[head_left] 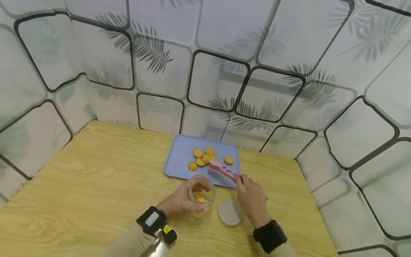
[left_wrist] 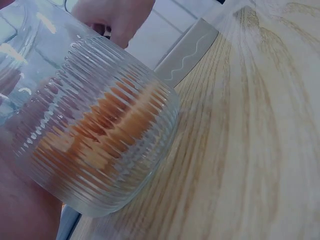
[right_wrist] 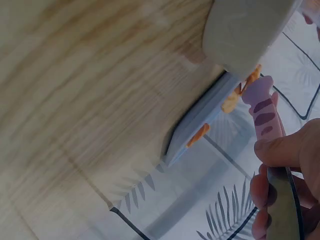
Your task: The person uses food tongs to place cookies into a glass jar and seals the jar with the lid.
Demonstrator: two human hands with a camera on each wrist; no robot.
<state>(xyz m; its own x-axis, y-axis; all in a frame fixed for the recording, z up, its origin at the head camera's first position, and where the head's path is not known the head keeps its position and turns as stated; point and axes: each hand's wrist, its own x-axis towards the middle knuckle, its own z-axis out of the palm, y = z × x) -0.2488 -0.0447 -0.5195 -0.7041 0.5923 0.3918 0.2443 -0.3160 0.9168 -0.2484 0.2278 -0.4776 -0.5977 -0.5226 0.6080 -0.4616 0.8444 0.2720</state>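
Left hand [head_left: 184, 198] grips the glass jar [left_wrist: 90, 105] round its side; I see it roughly upright, mouth uncovered. Can't tell if its base touches the worktop [head_left: 112, 171]. Orange biscuits [left_wrist: 117, 125] fill part of the jar low down, seen through ribbed glass. Just right of the jar, the pale round lid [head_left: 229, 213] lies on the worktop. Right hand [head_left: 252, 200], near the lid, holds pink tongs [head_left: 224, 172], thumb on one side, fingers curled round the other. I read the tongs slanting forward and left, tips over the tray by the biscuits; can't tell whether they pinch one. Blue tray [head_left: 178, 162] sits past both hands, toward the worktop's far edge. On it: a cluster of biscuits [head_left: 198, 152], scalloped, some overlapping, left of the tips; one lone biscuit [head_left: 228, 160] to the right. Behind: wall covering [head_left: 167, 82], pale, leaf-printed, dark rounded outlines.
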